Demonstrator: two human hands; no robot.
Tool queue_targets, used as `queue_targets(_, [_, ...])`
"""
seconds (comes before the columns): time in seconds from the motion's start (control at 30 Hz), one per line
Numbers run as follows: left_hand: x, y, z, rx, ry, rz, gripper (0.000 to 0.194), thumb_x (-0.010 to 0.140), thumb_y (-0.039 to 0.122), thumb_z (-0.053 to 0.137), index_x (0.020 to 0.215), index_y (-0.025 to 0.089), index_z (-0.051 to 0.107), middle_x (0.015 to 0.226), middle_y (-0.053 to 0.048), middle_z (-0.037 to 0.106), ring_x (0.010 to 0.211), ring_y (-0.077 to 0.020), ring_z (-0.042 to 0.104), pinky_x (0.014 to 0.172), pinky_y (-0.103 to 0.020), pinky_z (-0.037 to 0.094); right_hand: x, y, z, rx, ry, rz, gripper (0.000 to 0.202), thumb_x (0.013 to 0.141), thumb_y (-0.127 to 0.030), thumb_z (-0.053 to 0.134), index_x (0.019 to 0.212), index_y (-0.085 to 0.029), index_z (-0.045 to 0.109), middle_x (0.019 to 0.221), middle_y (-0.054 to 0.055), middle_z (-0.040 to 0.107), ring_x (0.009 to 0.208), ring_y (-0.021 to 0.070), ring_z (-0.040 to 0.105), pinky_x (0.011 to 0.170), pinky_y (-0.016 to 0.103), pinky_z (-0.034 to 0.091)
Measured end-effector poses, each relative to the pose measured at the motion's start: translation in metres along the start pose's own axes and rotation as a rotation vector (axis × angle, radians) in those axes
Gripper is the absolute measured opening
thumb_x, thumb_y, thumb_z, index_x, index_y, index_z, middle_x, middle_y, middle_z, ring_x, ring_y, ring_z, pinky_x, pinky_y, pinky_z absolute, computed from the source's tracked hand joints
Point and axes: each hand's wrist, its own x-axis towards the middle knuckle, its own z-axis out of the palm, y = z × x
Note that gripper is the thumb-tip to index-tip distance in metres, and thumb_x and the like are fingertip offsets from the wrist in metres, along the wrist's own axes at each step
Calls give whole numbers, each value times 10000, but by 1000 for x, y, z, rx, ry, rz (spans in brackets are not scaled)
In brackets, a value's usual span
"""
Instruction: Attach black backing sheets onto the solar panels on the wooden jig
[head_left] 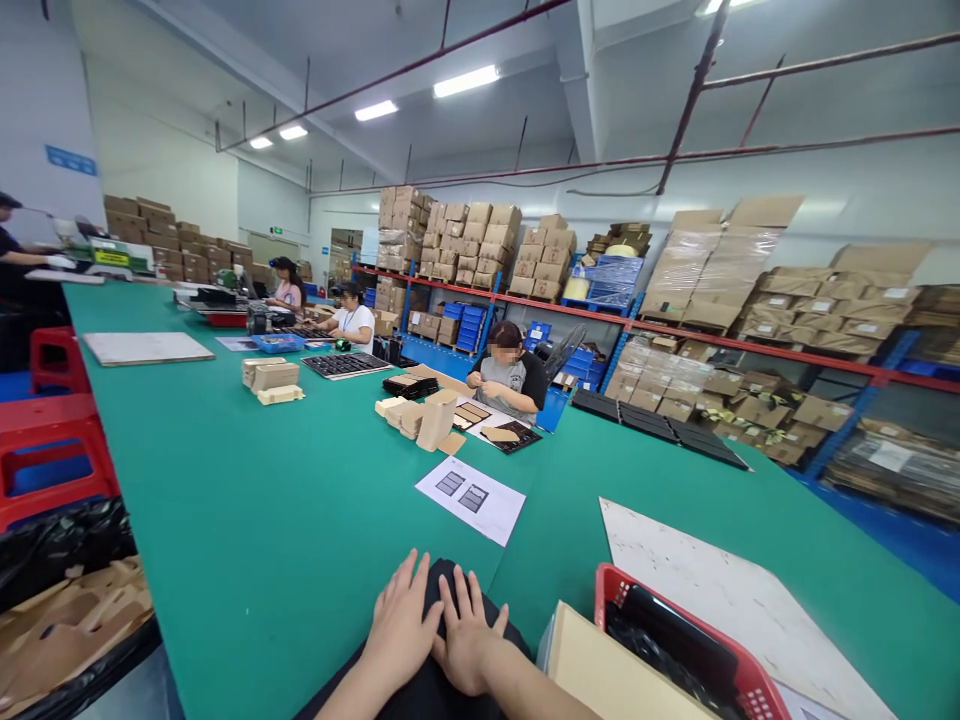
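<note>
My left hand (403, 622) lies flat with its fingers stretched out over the dark cloth on my legs (442, 578). Beside it my right hand (469, 640) rests the same way, fingers spread, thumbs close together. Neither hand holds anything. Ahead of them a white printed sheet (491, 525) with two dark rectangular pictures lies on the green table (300, 560). To the right of my right hand are a cream-coloured box (607, 670) and a red plastic basket (750, 680) containing black plastic items (679, 630).
A white speckled board (720, 560) lies at the right. Across the table, a person (514, 370) handles small parts near stacked tan pieces (435, 420) and dark trays (517, 438). Long black strips (660, 425) lie at the far edge; red stools (56, 440) and a scrap bin (75, 620) stand left.
</note>
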Motion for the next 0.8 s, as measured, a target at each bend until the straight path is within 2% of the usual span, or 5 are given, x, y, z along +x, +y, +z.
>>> queue_targets(0.27, [85, 21, 27, -626, 377, 6, 475, 890, 313, 361, 1326, 146, 451, 1448, -126, 377, 1278, -222, 439, 1033, -337, 396, -16, -2, -23, 108, -47, -21, 774, 842, -687, 196, 1471, -281, 0, 1524, 15, -132, 1395, 327, -126, 915, 800, -27])
queue_targets(0.57, [106, -10, 65, -754, 474, -32, 365, 823, 287, 402, 1068, 134, 626, 1171, -149, 602, 982, -246, 633, 916, -390, 486, -12, 2, -46, 97, -252, -47, 981, 746, -543, 535, 1459, -270, -81, 1502, 46, -217, 1379, 354, -164, 927, 792, 71])
queue_targets(0.67, [110, -5, 71, -741, 472, 37, 341, 819, 283, 407, 1024, 152, 645, 1147, -130, 614, 1013, -246, 613, 947, -396, 459, -9, 12, -84, 116, -319, -211, 1024, 656, -400, 701, 1483, -248, 117, 1547, 132, 95, 1392, 371, 112, 1027, 582, 291])
queue_targets(0.73, [112, -3, 74, -731, 469, 66, 333, 821, 266, 398, 1016, 162, 648, 1136, -122, 620, 1073, -250, 581, 974, -401, 433, -3, 19, -119, 144, -308, -251, 605, 739, -294, 636, 1327, -223, 512, 1315, 125, 545, 1196, 333, 497, 940, 426, 438])
queue_targets(0.8, [112, -2, 76, -721, 462, 89, 328, 827, 257, 390, 1020, 181, 644, 1132, -108, 623, 1098, -247, 565, 970, -399, 430, 9, 20, -155, 161, -227, -235, 452, 814, -223, 527, 1257, -145, 579, 1092, 146, 667, 1015, 305, 611, 863, 395, 469])
